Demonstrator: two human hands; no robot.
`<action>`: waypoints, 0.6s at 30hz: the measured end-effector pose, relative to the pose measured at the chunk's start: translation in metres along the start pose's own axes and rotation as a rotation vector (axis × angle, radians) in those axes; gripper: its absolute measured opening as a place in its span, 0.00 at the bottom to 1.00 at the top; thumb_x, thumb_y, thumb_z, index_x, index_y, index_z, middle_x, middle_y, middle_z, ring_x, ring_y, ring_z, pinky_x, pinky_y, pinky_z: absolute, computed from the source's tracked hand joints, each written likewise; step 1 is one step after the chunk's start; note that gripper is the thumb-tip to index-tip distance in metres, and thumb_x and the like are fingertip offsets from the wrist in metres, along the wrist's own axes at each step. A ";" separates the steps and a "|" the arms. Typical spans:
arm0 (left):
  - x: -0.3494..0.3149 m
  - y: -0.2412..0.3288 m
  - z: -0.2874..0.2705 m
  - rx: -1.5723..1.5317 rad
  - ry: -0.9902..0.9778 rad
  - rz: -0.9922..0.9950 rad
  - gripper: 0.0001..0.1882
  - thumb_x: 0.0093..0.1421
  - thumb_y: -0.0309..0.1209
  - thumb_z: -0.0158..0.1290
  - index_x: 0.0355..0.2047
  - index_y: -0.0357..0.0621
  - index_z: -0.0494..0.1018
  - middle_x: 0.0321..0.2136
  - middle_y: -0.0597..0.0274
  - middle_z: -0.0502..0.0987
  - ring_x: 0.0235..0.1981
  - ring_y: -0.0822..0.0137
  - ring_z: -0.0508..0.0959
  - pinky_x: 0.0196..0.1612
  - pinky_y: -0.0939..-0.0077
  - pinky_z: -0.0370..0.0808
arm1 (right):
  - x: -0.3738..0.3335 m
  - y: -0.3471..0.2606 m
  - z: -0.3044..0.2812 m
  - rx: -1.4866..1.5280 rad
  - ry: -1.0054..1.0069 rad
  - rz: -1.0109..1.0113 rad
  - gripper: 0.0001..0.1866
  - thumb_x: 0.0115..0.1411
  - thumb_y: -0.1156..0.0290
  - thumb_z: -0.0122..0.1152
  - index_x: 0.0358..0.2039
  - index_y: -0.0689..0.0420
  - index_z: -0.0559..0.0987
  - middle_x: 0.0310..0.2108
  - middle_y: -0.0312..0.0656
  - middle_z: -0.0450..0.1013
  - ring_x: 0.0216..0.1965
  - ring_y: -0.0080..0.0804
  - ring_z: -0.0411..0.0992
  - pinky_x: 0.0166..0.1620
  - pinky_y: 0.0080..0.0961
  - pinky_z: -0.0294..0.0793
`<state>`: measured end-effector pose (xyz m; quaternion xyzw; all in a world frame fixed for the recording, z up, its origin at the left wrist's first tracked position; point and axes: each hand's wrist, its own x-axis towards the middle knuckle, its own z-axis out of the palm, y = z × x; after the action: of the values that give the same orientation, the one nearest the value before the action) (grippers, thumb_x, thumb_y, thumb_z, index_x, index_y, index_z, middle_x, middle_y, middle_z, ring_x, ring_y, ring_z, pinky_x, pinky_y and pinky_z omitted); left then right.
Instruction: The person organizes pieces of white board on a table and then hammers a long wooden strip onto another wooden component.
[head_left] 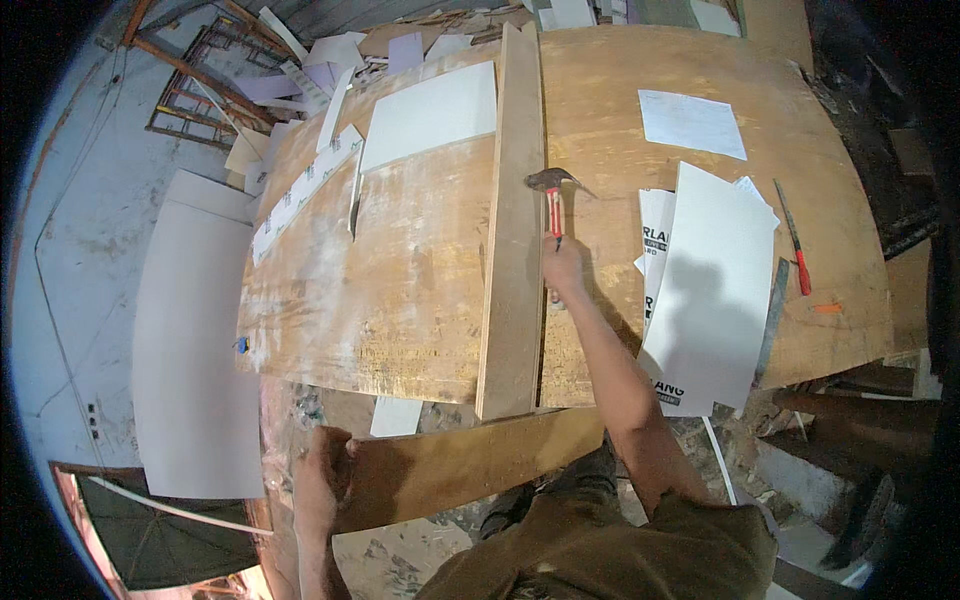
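Our right hand (563,268) is closed around a claw hammer with a red handle and a dark metal head (556,214), its head pointing away from us at the right edge of a long, narrow, pale brown wooden plank (514,290). This plank runs away from us across a broad wooden bench (600,90) with a worn, yellowish-brown top, and its near end reaches the bench's near edge.

Our left hand (325,468) is held narrow, fingers curled at the left end of a flat, brown rectangular wooden board (465,462), which lies crosswise between our body and the bench.

To the left of the plank, we have a white rectangular sheet (432,115) lying flat near the bench's far side. To its right rests a sheet of white paper (692,123), and nearer to us lie overlapping white panels with dark print (708,290), a shadow falling across the top one. Just beside these panels is a grey metal strip (772,322); farther right lies a slim, dark file with a red handle (793,237). A tall white panel (195,340) stands by the wall at our left.
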<state>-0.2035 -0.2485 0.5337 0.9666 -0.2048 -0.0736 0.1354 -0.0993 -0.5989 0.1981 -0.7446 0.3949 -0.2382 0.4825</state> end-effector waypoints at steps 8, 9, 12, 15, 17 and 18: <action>-0.002 -0.007 0.005 -0.102 0.003 -0.139 0.08 0.57 0.25 0.53 0.35 0.38 0.67 0.24 0.49 0.78 0.27 0.52 0.80 0.29 0.67 0.74 | 0.017 -0.020 -0.026 0.055 -0.135 0.114 0.24 0.64 0.53 0.43 0.38 0.65 0.73 0.34 0.61 0.73 0.40 0.59 0.71 0.43 0.47 0.68; -0.003 -0.004 0.005 -0.027 0.014 -0.133 0.07 0.57 0.25 0.53 0.35 0.38 0.68 0.24 0.49 0.78 0.27 0.52 0.80 0.29 0.67 0.74 | 0.021 -0.019 -0.025 0.108 -0.171 0.160 0.23 0.64 0.53 0.44 0.38 0.63 0.74 0.33 0.60 0.73 0.40 0.58 0.72 0.42 0.46 0.69; -0.004 0.003 0.006 0.075 -0.042 -0.222 0.06 0.57 0.23 0.52 0.35 0.38 0.68 0.23 0.49 0.78 0.26 0.53 0.80 0.29 0.66 0.74 | 0.028 -0.013 -0.016 0.029 -0.205 0.177 0.23 0.64 0.56 0.44 0.28 0.65 0.74 0.25 0.60 0.71 0.32 0.59 0.72 0.35 0.47 0.68; -0.007 0.008 0.005 -0.048 0.053 -0.061 0.06 0.57 0.23 0.52 0.35 0.37 0.69 0.22 0.48 0.77 0.25 0.55 0.80 0.29 0.66 0.73 | 0.022 -0.013 -0.013 0.164 0.002 0.094 0.22 0.64 0.57 0.44 0.27 0.66 0.73 0.25 0.60 0.71 0.32 0.59 0.72 0.35 0.48 0.67; -0.008 0.006 0.006 -0.021 0.030 -0.088 0.06 0.57 0.23 0.52 0.35 0.37 0.69 0.22 0.48 0.76 0.25 0.55 0.79 0.29 0.67 0.73 | 0.016 -0.014 -0.015 0.099 0.036 0.002 0.22 0.63 0.58 0.45 0.26 0.65 0.73 0.24 0.59 0.72 0.31 0.59 0.71 0.35 0.48 0.67; -0.007 0.006 0.006 -0.019 -0.007 -0.116 0.06 0.57 0.23 0.52 0.35 0.37 0.69 0.22 0.48 0.76 0.24 0.55 0.79 0.29 0.68 0.72 | 0.016 -0.014 -0.018 0.114 0.016 0.015 0.21 0.63 0.57 0.45 0.27 0.65 0.74 0.25 0.59 0.72 0.32 0.59 0.71 0.36 0.48 0.67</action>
<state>-0.2128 -0.2522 0.5305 0.9752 -0.1485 -0.0868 0.1392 -0.0981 -0.6184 0.2183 -0.7109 0.3901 -0.2627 0.5228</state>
